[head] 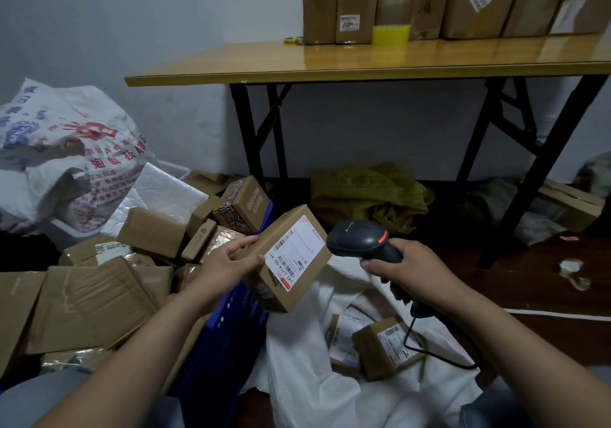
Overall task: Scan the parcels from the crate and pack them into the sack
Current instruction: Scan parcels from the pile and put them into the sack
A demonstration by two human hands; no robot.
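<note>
Currently: left hand (231,259) grips a brown parcel (291,282) at its near-left corner, thumb on the top face, fingers curled along the far side edge. The parcel is held in the air, tilted, over the right wall of the blue crate (228,328) and the edge of the white sack (297,361). Its shipping label (294,252) faces up.

Right hand (406,269) is clamped round the handle of a black scanner (360,241). The scanner head points left at the label, just beside the parcel's right edge; contact cannot be told. A red light shows on the head. The cable (417,348) drops from the handle across the sack.

The crate sits low and left of centre, heaped with cardboard boxes (155,232). The sack lies open at lower right, with two labelled parcels (383,345) inside.

Behind stands a folding table (330,61) carrying a row of cartons (357,8) and a yellow tape roll (391,33). A printed white bag (66,150) sits at far left.
</note>
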